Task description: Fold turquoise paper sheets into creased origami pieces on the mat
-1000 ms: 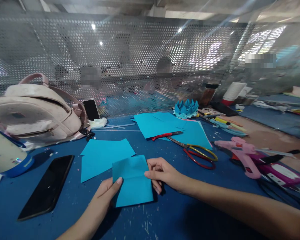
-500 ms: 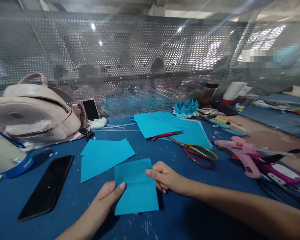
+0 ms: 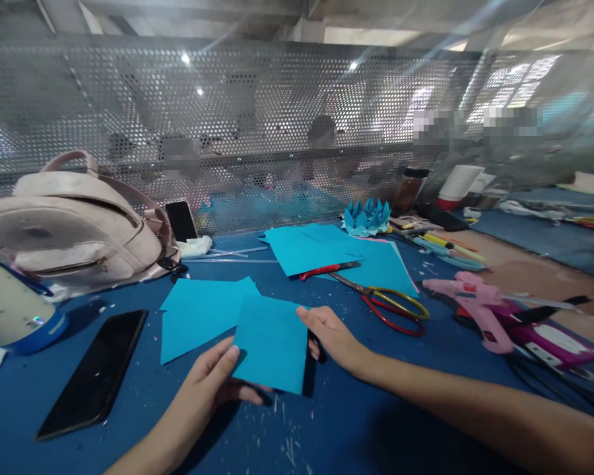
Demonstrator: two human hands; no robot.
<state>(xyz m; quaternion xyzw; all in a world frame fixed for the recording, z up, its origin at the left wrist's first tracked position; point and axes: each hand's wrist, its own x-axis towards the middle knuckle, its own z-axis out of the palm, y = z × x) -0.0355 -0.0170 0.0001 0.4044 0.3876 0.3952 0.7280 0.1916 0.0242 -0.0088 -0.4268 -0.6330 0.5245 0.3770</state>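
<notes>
— Now, item one: what do your hands hold?
— Your left hand [image 3: 212, 382] pinches the near left corner of a folded blue paper square [image 3: 272, 342]; your right hand [image 3: 332, 338] grips its right edge. The square is lifted just above the blue table [image 3: 129, 422].
— And around it?
— Just left, a larger blue sheet [image 3: 198, 313], partly overlapped. Farther left, a black phone [image 3: 96, 373]. To the right, scissors [image 3: 391, 305]; beyond, a pink glue gun [image 3: 475, 307].

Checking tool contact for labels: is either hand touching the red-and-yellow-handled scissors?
No, the red-and-yellow-handled scissors lie apart on the blue table, while the left hand and right hand hold a turquoise paper square.
</notes>
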